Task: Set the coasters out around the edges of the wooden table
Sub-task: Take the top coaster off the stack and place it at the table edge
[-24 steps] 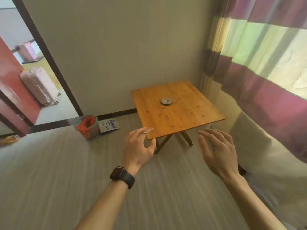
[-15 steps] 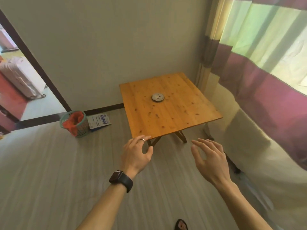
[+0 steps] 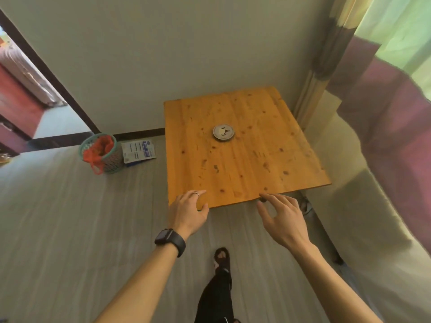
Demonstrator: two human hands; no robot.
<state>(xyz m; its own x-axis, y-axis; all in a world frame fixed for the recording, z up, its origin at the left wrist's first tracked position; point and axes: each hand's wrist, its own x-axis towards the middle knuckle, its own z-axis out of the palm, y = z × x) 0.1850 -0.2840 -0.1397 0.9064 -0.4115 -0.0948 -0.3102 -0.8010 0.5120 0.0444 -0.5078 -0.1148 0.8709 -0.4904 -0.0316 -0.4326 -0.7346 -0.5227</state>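
A square wooden table (image 3: 245, 173) stands against the wall. Near its middle lies a round grey stack of coasters (image 3: 223, 133) with a pale face drawing on top. My left hand (image 3: 186, 212) hovers at the table's near left corner, fingers apart, a ring on one finger and a dark watch on the wrist. My right hand (image 3: 282, 217) reaches toward the near edge, fingers spread and empty. Both hands are well short of the coasters.
A green mesh bin (image 3: 102, 153) with an orange bag stands on the floor left of the table, beside a white and blue packet (image 3: 138, 152). A striped curtain (image 3: 384, 101) and a pale bed edge (image 3: 363, 206) lie to the right. My sandalled foot (image 3: 222, 258) is below.
I have stepped closer to the table, which now fills more of the view. Both hands have come forward to its near edge. The coasters have not moved.
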